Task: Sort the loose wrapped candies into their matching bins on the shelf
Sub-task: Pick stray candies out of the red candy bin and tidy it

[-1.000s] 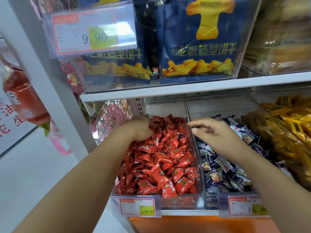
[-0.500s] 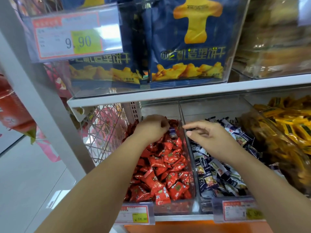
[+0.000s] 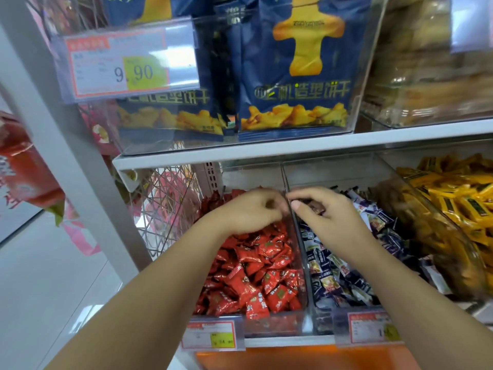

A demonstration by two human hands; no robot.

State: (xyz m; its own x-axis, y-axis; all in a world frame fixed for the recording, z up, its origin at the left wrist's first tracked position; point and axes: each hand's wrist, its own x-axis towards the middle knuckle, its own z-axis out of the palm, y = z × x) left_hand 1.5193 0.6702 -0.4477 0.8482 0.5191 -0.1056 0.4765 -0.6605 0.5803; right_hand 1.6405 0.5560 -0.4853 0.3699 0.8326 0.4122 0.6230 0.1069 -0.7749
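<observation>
A clear bin [image 3: 302, 295] holds a heap of red wrapped candies [image 3: 256, 276]. To its right, another clear bin [image 3: 324, 323] holds dark blue-and-white wrapped candies [image 3: 344, 273]. My left hand [image 3: 250, 210] hovers over the back of the red heap, fingers curled toward the clear divider [image 3: 286, 188]; what they hold is hidden. My right hand [image 3: 324, 213] is just across the divider over the dark candies, thumb and fingers pinching a small dark wrapped candy [image 3: 309, 205]. The fingertips of both hands almost meet.
A third bin of yellow wrapped candies [image 3: 458, 198] stands at the right. The shelf above [image 3: 266, 150] carries blue snack bags [image 3: 293, 76] in a clear box with a price tag [image 3: 128, 65]. A wire basket [image 3: 165, 206] and the grey upright [image 3: 66, 145] stand at the left.
My left hand has moved right across the red heap to the divider. My right hand has stayed at the divider, and the two hands have come together there.
</observation>
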